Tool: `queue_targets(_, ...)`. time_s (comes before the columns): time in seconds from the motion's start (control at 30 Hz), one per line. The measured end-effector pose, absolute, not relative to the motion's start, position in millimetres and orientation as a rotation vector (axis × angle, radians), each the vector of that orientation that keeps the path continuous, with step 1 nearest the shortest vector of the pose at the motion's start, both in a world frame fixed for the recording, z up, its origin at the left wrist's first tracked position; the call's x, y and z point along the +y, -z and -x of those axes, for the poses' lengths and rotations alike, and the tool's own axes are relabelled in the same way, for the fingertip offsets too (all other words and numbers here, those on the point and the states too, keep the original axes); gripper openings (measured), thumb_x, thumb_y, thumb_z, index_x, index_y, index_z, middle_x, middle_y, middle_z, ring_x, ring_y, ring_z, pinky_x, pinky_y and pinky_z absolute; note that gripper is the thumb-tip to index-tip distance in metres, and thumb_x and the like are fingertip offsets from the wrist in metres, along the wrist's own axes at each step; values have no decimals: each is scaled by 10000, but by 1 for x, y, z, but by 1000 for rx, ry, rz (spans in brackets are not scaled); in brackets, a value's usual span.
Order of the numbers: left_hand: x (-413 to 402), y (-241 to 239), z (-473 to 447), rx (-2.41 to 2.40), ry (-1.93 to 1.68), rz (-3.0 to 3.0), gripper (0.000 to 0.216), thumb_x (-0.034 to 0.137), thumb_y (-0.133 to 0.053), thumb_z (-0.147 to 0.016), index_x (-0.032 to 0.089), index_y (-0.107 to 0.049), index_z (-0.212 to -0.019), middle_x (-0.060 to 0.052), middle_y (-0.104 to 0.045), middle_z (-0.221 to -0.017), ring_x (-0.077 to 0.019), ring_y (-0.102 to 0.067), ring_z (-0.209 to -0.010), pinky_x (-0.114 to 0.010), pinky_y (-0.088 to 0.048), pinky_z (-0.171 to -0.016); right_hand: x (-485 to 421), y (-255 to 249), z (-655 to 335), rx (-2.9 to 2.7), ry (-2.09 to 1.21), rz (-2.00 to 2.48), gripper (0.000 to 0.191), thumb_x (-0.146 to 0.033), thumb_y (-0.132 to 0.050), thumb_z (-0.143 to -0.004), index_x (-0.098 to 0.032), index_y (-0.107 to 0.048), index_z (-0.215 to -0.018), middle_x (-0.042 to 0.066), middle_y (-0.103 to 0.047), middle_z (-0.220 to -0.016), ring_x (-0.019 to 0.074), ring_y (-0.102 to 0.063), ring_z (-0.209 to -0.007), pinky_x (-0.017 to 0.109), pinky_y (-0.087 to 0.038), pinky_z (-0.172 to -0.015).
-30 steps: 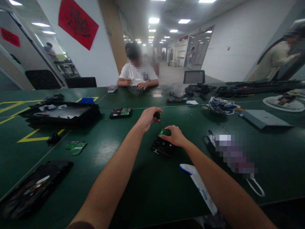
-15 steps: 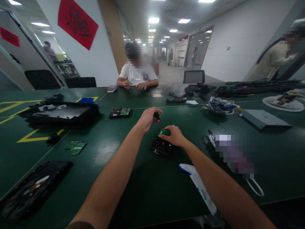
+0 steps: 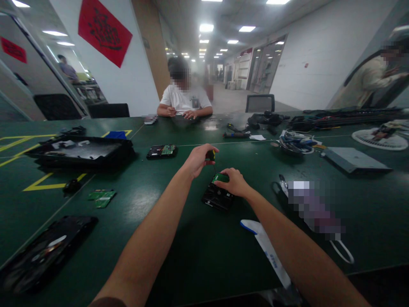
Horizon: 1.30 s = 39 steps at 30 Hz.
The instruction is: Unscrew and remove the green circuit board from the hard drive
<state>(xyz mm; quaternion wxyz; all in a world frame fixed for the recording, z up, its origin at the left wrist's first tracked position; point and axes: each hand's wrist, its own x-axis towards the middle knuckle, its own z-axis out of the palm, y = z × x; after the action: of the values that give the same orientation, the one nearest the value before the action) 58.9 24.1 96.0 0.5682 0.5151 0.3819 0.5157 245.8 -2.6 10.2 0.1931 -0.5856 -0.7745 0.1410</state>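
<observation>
A black hard drive [image 3: 217, 197] with a green circuit board [image 3: 220, 177] at its far end lies on the green table in front of me. My left hand [image 3: 201, 160] is closed around the dark, yellow-marked handle of a screwdriver [image 3: 211, 155]. Its thin shaft points down at the far edge of the board. My right hand [image 3: 234, 181] grips the drive from the right, thumb over the board and fingers along the far side. The fingertips are partly hidden.
Left are a second hard drive [image 3: 161, 151], a black tray [image 3: 79, 149], loose green boards [image 3: 101, 198] and an opened black casing [image 3: 47, 251]. Right are a cable bundle [image 3: 295, 143], a grey metal box [image 3: 354, 160] and a white-blue strip [image 3: 268, 247]. Another person [image 3: 185, 98] sits opposite.
My hands, the screwdriver and the hard drive stay almost in place; the screwdriver handle looks slightly turned. The person opposite has shifted one hand a little.
</observation>
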Motion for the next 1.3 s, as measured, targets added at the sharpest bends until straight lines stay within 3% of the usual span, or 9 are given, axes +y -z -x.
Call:
queue_targets(0.3, 22, -96, -62, 785, -1174, -1092, 176, 299, -666, -779, 147, -624, -858, -101, -689, -833, -202, -662, -783, -359, -600, -675, -2, -8, -246, -2178, -382, 1628, 586, -677, -683, -791, -256, -672, -1199, 98, -650, -1205, 301, -572, -1135, 421, -447, -946)
queue_targets(0.53, 22, -96, -60, 882, -1216, -1231, 181, 304, -652, -778, 137, -710, -814, -96, -669, -912, -167, -613, -789, -247, -538, -588, -3, -9, -246, -2167, -400, 1630, 571, -665, -691, -792, -257, -681, -1191, 100, -651, -1195, 301, -576, -1125, 416, -452, -927)
queue_targets(0.73, 22, -96, -62, 840, -1157, -1070, 189, 304, -658, -797, 149, -665, -905, -100, -701, -859, -189, -662, -770, -296, -568, -629, -4, -11, -246, -2173, -398, 1632, 579, -676, -685, -791, -253, -681, -1186, 98, -655, -1188, 300, -574, -1124, 419, -447, -936)
queue_targets(0.83, 23, -96, -62, 821, -1165, -1033, 177, 301, -654, -795, 147, -648, -882, -113, -713, -876, -204, -680, -801, -324, -587, -666, -5, -12, -246, -2173, -401, 1631, 575, -675, -680, -798, -257, -678, -1193, 94, -655, -1192, 296, -574, -1126, 414, -446, -939)
queue_targets(1.03, 23, -97, -59, 873, -1206, -1163, 218, 329, -655, -787, 126, -717, -839, -98, -666, -891, -167, -617, -784, -256, -560, -608, -4, -12, -245, -2177, -386, 1639, 568, -664, -685, -799, -250, -681, -1188, 98, -662, -1179, 295, -579, -1122, 412, -448, -943)
queue_targets(1.17, 21, -98, -60, 828, -1143, -1095, 229, 335, -656, -794, 137, -693, -903, -99, -683, -851, -199, -653, -798, -312, -583, -641, -5, -11, -245, -2173, -383, 1641, 579, -670, -692, -789, -250, -680, -1189, 101, -658, -1189, 298, -579, -1125, 416, -450, -944)
queue_targets(1.3, 22, -97, -62, 811, -1171, -1056, 180, 312, -651, -778, 145, -657, -847, -106, -695, -858, -214, -668, -817, -335, -591, -665, -4, -11, -246, -2171, -396, 1635, 586, -675, -687, -790, -252, -677, -1196, 101, -654, -1194, 297, -579, -1123, 416, -451, -941)
